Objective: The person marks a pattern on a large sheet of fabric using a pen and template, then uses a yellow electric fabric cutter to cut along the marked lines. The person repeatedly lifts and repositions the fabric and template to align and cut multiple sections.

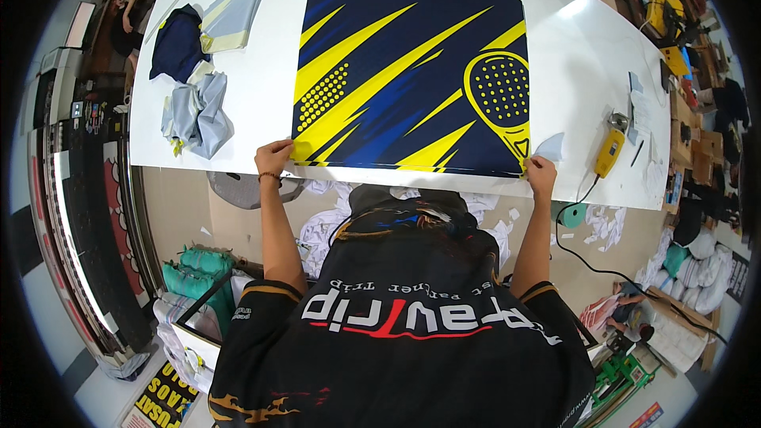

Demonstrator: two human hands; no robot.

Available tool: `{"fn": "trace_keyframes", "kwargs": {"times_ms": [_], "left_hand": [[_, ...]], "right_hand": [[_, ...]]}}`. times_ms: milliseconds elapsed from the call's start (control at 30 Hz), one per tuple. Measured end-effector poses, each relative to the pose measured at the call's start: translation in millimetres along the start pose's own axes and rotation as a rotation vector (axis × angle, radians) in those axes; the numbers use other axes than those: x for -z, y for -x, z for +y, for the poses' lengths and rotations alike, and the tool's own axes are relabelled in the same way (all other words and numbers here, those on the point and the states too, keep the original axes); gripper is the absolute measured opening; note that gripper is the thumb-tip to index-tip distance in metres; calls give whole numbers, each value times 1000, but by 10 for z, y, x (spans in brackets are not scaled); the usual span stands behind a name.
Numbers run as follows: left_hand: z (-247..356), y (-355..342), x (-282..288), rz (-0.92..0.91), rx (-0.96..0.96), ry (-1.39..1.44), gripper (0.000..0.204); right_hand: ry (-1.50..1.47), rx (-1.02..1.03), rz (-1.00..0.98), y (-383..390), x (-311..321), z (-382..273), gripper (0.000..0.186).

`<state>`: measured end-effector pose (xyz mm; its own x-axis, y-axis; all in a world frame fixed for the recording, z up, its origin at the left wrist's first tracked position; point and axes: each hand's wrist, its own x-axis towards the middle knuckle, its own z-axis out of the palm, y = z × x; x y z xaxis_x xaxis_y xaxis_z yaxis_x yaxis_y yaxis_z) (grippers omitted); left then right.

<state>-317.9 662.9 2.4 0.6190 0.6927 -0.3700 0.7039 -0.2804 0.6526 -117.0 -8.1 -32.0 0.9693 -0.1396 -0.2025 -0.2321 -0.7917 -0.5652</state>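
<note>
A navy shirt panel (388, 79) with yellow streaks and a dotted racket print lies flat on the white table (583, 71), its lower hem along the near edge. My left hand (274, 158) pinches its lower left corner between thumb and fingers. At the lower right corner, my right hand (541, 176) is closed on the same panel in a pinch. Both forearms reach up from the lower edge. Right of the panel, near my right hand, lie a small pale cloth scrap (550, 147) and a yellow corded electric cloth cutter (609, 152).
Left on the table are a crumpled navy cloth (176, 43), grey-blue scraps (200, 115) and folded pale pieces (238, 12). A black cable (590, 268) runs down from the cutter. White scraps (319, 226) litter the floor. A person (133, 12) is at the far left.
</note>
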Motion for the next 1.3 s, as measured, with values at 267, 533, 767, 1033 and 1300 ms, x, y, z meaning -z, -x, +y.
{"fn": "trace_keyframes", "kwargs": {"times_ms": [267,533,767,1033,1300], "left_hand": [[12,149,102,-30,41,-10,22],[-185,43,118,-4,-46,-40,27],[-511,-714,595,967,133,-215,58],[-737,-1335,1813,960,-57,55,25],[1934,-178,2790,638,-889,910,12]], "right_hand": [[24,-46,-67,78,70,-91,33],[78,109,-15,84,59,30,26],[-4,136,47,142,166,-344,17],[-128,302,-203,149,122,-1370,12],[-222,555,-323,284,-92,-2795,13]]}}
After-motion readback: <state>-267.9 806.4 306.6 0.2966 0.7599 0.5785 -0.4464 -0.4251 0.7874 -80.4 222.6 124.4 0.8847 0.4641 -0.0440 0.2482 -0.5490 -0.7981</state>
